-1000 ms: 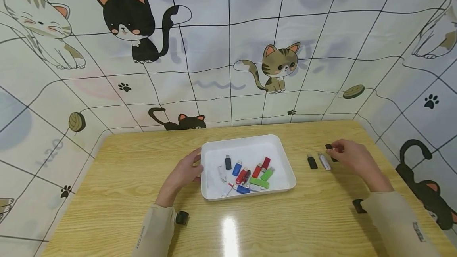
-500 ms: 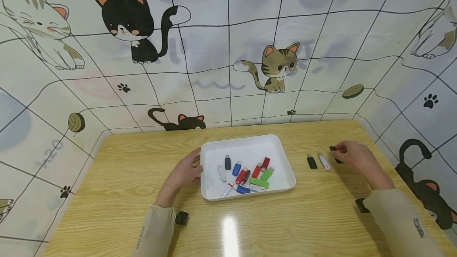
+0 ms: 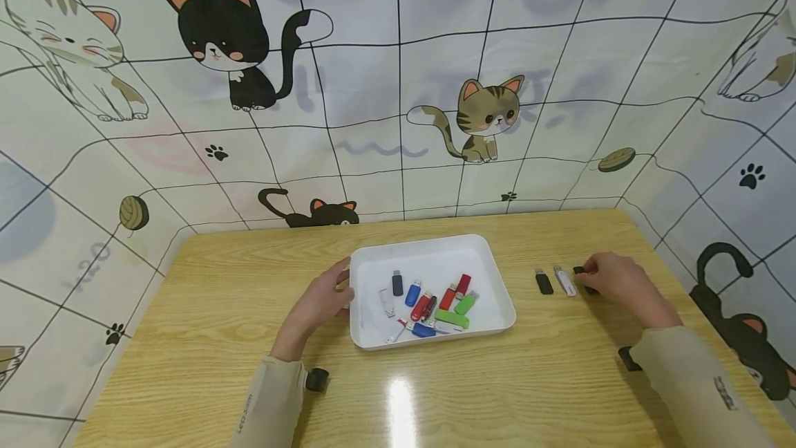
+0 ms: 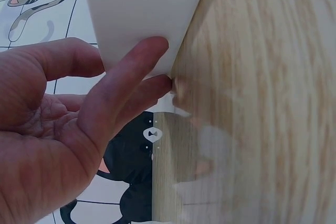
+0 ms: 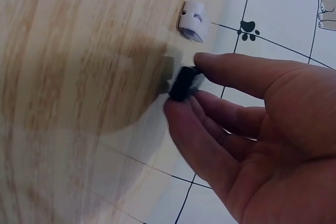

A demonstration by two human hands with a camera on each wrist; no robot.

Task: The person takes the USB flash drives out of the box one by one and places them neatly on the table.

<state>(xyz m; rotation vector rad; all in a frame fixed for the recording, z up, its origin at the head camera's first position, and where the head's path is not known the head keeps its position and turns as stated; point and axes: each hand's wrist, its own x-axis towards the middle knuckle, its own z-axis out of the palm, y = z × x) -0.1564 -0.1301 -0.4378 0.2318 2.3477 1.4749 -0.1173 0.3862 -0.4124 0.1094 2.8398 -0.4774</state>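
Small dark lettering (image 3: 244,413) runs along the beige left sleeve (image 3: 273,393) at the lower left of the head view, and a dark printed mark (image 3: 725,393) sits on the beige right sleeve (image 3: 684,365) at the lower right; both are too blurred for me to read. At the right of that view, the person's right hand (image 3: 618,282) pinches a small black rectangular USB stick (image 5: 182,83) between thumb and finger, the gap just the stick's own thickness; whether the stick touches the pale wood-grain tabletop (image 3: 528,393) I can't tell. Just to its left lie a white-and-silver USB stick (image 3: 564,283) and, further left, another black USB stick (image 3: 544,283). Near the centre, the left hand (image 3: 318,299) has its fingers loosely extended, touching the left side of a shallow white rectangular tray (image 3: 435,261). Inside the tray lie red USB sticks (image 3: 420,308), blue USB sticks (image 3: 413,294) and green USB sticks (image 3: 451,319), among others
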